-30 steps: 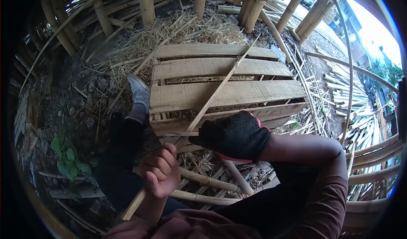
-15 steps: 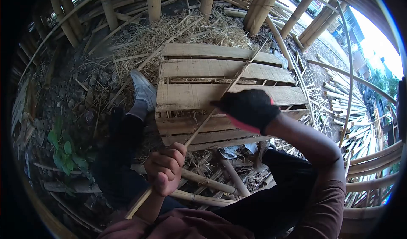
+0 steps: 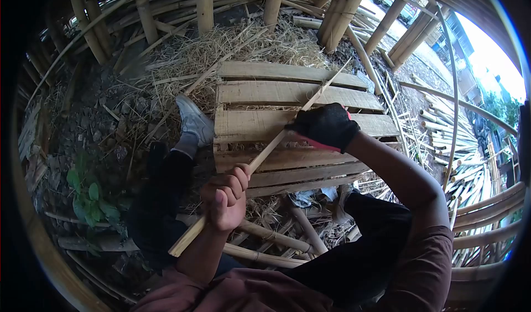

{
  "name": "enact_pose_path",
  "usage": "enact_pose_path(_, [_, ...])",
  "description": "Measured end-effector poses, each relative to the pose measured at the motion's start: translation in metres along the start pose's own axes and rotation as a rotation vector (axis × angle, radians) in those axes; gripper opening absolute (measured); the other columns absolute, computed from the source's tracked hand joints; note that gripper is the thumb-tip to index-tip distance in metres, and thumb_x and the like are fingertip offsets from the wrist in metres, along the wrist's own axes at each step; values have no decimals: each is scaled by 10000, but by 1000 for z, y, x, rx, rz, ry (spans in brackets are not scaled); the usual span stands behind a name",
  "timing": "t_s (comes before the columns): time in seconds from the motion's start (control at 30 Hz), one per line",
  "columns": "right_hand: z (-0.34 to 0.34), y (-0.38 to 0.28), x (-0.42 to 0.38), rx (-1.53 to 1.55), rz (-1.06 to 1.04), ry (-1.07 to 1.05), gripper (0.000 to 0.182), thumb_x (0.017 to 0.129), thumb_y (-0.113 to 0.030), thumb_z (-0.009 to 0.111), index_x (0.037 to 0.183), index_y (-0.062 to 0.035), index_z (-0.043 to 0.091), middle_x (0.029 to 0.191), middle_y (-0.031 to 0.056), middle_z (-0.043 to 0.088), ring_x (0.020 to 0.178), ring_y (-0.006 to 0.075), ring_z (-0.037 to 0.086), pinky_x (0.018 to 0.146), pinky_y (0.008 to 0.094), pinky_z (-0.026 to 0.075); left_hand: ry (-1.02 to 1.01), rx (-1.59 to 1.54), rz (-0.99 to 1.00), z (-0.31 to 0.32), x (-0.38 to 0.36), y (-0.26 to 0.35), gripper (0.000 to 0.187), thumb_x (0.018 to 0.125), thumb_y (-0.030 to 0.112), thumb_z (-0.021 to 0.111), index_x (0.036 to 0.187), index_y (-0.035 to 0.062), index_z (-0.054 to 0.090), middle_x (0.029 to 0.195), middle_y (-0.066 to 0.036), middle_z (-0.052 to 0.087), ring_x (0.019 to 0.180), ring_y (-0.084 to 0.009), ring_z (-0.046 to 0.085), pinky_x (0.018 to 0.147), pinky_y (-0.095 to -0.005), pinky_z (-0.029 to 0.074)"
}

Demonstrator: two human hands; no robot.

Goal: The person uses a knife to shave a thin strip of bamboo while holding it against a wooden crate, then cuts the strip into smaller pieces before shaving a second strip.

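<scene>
A long split bamboo strip slants from my lap up across a low slatted wooden crate. My bare left hand is wrapped round the strip near its lower end, in front of the crate. Over the crate's top, my right hand, in a black and red glove, is closed against the strip at about its middle. Whatever sits inside that gloved fist is hidden. Thin pale curls show along the strip just beyond the glove, and its far end points past the crate's back edge.
My shoe rests left of the crate. Straw and shavings cover the ground behind it, below upright bamboo posts. Cut bamboo poles are stacked at the right. A leafy plant grows at the left.
My left hand has moved slightly up and right with the strip. The gloved hand has shifted a little and turned, and the strip shows a broader face. The view has tilted slightly.
</scene>
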State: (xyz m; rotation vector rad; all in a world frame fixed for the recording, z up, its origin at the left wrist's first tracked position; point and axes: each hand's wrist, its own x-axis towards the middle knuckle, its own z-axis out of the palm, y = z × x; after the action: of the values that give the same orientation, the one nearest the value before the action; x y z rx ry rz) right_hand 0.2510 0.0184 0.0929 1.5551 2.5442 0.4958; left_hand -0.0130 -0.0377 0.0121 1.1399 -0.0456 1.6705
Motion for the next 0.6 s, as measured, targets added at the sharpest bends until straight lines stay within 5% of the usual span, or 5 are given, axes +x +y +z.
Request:
enact_pose_path(0.13, [35,90,-12,-145,179,-159,370,1001,-431,433,1111,-212,710,880,76,730,809,279,711,650,425,556,-301,102,-26,-3,2,16,520,965,258,493,509,71,325,541,-34,370,541,-204,410,690,-410,426])
enact_pose_path(0.3, [-30,30,-9,-28,430,-275,611,1004,-563,328,932,-102,723,888,136,724,857,320,704,791,461,535,-157,26,24,4,-3,27,558,961,298,526,493,79,315,502,-21,342,488,-185,371,639,-385,390])
enact_pose_path(0.37, [-65,2,-14,280,589,-278,677,1008,-583,281,855,-91,721,807,159,708,820,336,701,790,451,527,-105,16,-12,1,1,42,578,957,319,542,486,85,302,491,-12,336,474,-176,347,638,-386,378])
enact_pose_path(0.5, [-76,-54,-32,472,480,-297,674,1033,-519,315,651,-95,674,583,137,629,551,333,643,597,449,511,-117,30,-33,-8,0,60,606,951,343,553,468,94,283,463,-4,319,461,-174,342,622,-376,362])
enact_pose_path(0.6, [-60,-85,-35,282,365,-82,555,1033,-446,377,721,-105,684,553,128,610,472,317,610,491,443,489,-136,50,0,-8,-3,60,615,946,350,555,453,104,283,444,-3,319,443,-175,351,597,-372,358])
